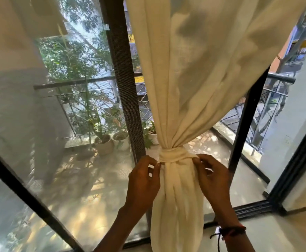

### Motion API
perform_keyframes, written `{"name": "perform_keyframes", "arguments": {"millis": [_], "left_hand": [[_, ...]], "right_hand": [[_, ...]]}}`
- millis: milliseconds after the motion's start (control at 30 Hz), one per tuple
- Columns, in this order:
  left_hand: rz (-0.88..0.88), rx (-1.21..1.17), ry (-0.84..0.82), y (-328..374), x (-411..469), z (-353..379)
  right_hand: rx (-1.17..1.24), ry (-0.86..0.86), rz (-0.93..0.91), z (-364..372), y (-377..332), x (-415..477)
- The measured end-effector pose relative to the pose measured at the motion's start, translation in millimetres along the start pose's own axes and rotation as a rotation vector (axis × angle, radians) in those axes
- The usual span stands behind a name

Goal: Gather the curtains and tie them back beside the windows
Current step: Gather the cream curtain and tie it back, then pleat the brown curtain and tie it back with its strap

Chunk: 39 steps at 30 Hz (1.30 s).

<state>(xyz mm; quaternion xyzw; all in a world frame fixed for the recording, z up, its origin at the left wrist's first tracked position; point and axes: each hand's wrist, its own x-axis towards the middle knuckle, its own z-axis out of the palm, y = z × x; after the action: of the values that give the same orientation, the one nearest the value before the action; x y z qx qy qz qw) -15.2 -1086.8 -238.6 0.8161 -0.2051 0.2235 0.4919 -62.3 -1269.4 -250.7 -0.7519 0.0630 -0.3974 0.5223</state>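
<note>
A cream curtain (pixel 190 73) hangs before the glass doors, gathered into a narrow bunch at waist height. A cream fabric tie-back (pixel 175 155) wraps round the bunch. My left hand (pixel 143 180) pinches the tie-back's left end with thumb and fingertips. My right hand (pixel 212 177) pinches its right end, fingers curled. Below the band the curtain falls in loose folds between my forearms. A second cream curtain (pixel 15 31) hangs at the upper left, only partly in view.
Dark door frames (pixel 123 88) stand left and right of the bunch. Behind the glass lies a balcony with potted plants (pixel 105 140) and a metal railing (pixel 268 110). A white wall (pixel 297 110) stands at the right. The sliding track (pixel 252 210) runs along the floor.
</note>
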Motion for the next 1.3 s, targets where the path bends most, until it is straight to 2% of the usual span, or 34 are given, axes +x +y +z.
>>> {"name": "perform_keyframes", "arguments": {"millis": [167, 367, 600, 767, 1067, 1233, 1300], "left_hand": [[-0.033, -0.090, -0.084, 1.9, -9.4, 15.0], [-0.039, 0.037, -0.256, -21.8, -33.4, 19.1], [-0.011, 0.122, -0.243, -21.6, -49.3, 19.2], [-0.029, 0.054, -0.324, 10.6, -55.1, 61.0], [-0.025, -0.212, -0.703, 79.0, -80.9, 180.7], [-0.093, -0.371, -0.830, 114.0, -94.9, 245.3], [-0.056, -0.427, -0.803, 128.5, -93.2, 268.0]], "right_hand": [[-0.044, -0.123, 0.025, 5.0, 22.7, -17.1], [-0.091, -0.194, 0.097, 0.2, 36.3, -29.3], [-0.103, -0.263, 0.204, -9.5, 36.1, -56.3], [-0.150, -0.149, 0.282, -55.6, 39.7, -62.5], [-0.363, 0.229, 0.403, -182.4, 54.4, -74.6], [-0.661, 0.503, 0.293, -248.7, 51.9, -74.0], [-0.721, 0.610, 0.302, -272.1, 46.9, -65.2]]}}
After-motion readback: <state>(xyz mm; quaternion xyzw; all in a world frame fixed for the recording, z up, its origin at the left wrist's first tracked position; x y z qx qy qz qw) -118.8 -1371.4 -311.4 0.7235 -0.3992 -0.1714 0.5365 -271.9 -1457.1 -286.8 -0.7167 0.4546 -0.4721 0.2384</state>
